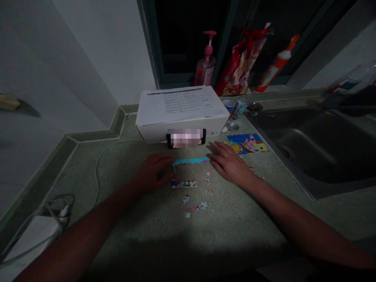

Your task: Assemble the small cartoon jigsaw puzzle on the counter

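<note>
On the counter lies a partly joined jigsaw puzzle [190,161], with a blue top strip, a left side and a bottom strip around bare counter. My left hand [155,170] rests at its left edge, fingers stretched out and the fingertips at the upper left corner. At the upper right corner, my right hand [229,162] lies with its fingers spread, touching or very close to the end of the top strip. Several loose puzzle pieces [196,208] are scattered below and to the right of the joined part. A colourful cartoon picture card [249,143] lies beyond my right hand.
A phone [169,141] leans against a white box [182,107] topped with printed paper. Cans [239,109], a pink pump bottle [205,68] and a red bag [242,64] stand behind. A sink [317,145] is at right; a white power strip [35,235] with cables lies left.
</note>
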Motion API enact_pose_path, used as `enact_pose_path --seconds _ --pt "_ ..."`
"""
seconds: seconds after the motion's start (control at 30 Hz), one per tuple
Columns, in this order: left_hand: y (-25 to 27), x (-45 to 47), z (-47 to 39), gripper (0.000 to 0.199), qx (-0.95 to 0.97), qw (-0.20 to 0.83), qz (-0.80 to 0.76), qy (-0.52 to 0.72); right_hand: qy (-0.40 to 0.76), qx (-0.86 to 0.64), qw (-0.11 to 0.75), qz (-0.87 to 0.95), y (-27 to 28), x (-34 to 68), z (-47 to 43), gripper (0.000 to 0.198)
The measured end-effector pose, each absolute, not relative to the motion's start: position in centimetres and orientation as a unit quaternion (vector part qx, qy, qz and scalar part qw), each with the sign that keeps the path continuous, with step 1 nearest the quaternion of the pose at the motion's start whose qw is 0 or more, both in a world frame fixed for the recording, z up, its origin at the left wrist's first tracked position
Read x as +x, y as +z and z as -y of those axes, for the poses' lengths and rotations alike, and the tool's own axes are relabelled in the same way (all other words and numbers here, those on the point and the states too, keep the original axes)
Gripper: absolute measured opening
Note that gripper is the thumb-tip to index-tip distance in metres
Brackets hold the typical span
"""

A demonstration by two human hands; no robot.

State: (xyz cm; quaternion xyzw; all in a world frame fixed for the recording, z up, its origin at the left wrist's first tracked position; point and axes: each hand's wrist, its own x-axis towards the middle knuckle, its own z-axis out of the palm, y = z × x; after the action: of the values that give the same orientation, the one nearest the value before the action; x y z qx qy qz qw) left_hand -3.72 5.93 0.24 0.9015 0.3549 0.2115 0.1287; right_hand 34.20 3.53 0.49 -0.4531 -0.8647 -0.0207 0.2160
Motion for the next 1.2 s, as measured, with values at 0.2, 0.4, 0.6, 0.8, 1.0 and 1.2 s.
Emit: enact_pose_path --seconds 0.2,0.4,0.6,0.8,1.0,1.2 --pt "0.5 -3.9 -5.3 0.076 0.909 0.174 -0.336 0.171 -0.033 -0.447 0.203 0.871 0.4 34.0 -3.9 0.026" --pt "0.9 -3.8 -4.6 0.089 0.916 0.186 -0.323 0.152 -0.029 -0.436 0.202 0.876 0.3 33.9 -3.8 0.026" --pt "0.9 -3.8 -4.5 0.093 0.917 0.19 -0.325 0.132 -0.018 -0.441 0.204 0.874 0.3 33.9 -3.7 0.026" --pt "0.9 -3.9 -4.4 0.091 0.917 0.187 -0.332 0.12 -0.024 -0.441 0.205 0.874 0.3 33.9 -3.6 0.028" --pt "1.2 -3.7 -4.3 0.084 0.917 0.181 -0.338 0.108 -0.026 -0.437 0.204 0.876 0.2 33.9 -3.4 0.028" --pt "1.3 -3.6 -4.3 0.083 0.921 0.173 -0.329 0.113 -0.017 -0.439 0.205 0.875 0.2 33.9 -3.3 0.028"
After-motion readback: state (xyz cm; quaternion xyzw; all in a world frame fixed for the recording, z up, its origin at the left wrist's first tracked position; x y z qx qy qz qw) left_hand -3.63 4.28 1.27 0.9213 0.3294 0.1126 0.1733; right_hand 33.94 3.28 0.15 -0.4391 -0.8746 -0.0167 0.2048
